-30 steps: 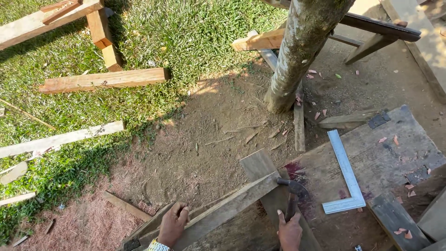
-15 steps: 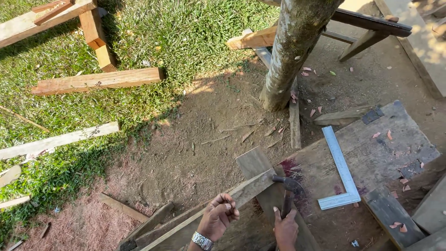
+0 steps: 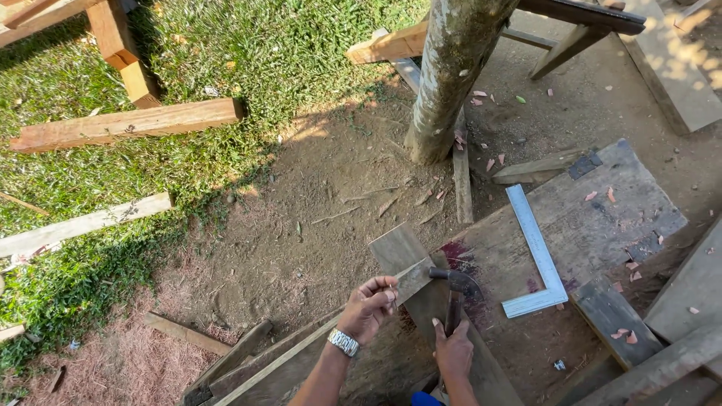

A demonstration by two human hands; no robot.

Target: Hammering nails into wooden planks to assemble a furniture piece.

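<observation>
Two hands work low in the frame's centre, seen from the head camera. The left hand (image 3: 370,304), a metal watch (image 3: 344,342) on its wrist, has its fingertips (image 3: 389,292) pinched together at the near end of a narrow wooden strip (image 3: 411,277); whether something small sits between them I cannot tell. The right hand (image 3: 453,351) is clenched around the handle of a claw hammer (image 3: 454,289), whose head lies just right of those fingertips, over a grey plank (image 3: 402,252). Right of centre, a metal framing square (image 3: 538,259) rests on the weathered board (image 3: 602,218). A tree trunk (image 3: 455,68) rises at upper centre, with loose timber (image 3: 124,124) on grass at upper left.
</observation>
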